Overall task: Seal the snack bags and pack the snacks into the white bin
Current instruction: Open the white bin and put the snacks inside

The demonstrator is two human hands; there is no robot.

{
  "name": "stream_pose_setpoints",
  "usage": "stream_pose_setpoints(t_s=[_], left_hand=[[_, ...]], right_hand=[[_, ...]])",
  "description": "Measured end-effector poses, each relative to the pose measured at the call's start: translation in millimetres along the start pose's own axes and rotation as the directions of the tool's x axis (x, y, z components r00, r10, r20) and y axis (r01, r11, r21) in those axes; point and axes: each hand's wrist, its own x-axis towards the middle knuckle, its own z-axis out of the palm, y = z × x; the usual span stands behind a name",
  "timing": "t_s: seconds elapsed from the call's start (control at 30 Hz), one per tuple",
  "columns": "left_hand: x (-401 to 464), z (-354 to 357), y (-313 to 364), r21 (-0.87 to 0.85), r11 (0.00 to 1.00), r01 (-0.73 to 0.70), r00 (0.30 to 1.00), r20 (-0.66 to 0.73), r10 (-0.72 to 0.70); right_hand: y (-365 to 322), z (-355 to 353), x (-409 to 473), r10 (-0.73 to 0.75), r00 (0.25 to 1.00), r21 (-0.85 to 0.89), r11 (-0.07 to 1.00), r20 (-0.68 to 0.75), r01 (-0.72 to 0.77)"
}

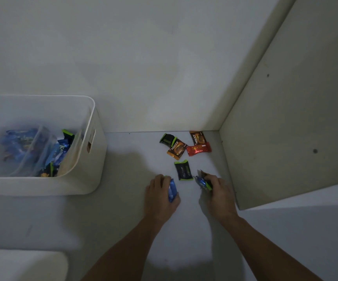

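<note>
My left hand [161, 194] grips a blue snack packet [172, 190], with a bit of green showing at its top. My right hand [218, 189] holds a small bunch of packets [203, 181], blue, black-green and brown. Between the hands a black packet with green ends [182, 170] lies flat on the white shelf. Farther back lie a second black-green packet [167, 139], two brown Nextar packets [176, 149] [198, 137] and a red packet [198, 149]. The white bin [95, 151] stands at the left and holds several blue and black-green snacks.
The shelf's back wall [143, 67] and right side panel [286, 118] box in the loose packets. A clear bag of blue snacks [22, 147] leans inside the bin. A white rounded object [22, 264] sits at the lower left corner.
</note>
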Motion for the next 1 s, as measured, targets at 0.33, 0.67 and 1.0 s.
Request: stream_pose_setpoints(t_s=[0.33, 0.67, 1.0], left_hand=[[-8, -28, -12, -0.192, 0.981, 0.022, 0.999, -0.021, -0.027], [19, -107, -7, -0.369, 0.922, -0.116, 0.964, -0.267, 0.015], [63, -275, -45, -0.453, 0.892, 0.007, 0.864, -0.446, -0.233]], right_hand=[[-24, 4, -1, 0.034, 0.999, 0.201, 0.979, 0.032, -0.04], [-102, -24, 7, -0.037, 0.999, 0.316, 0.948, 0.015, 0.03], [-289, -59, 37, -0.284, 0.959, 0.458, 0.851, -0.014, 0.258]])
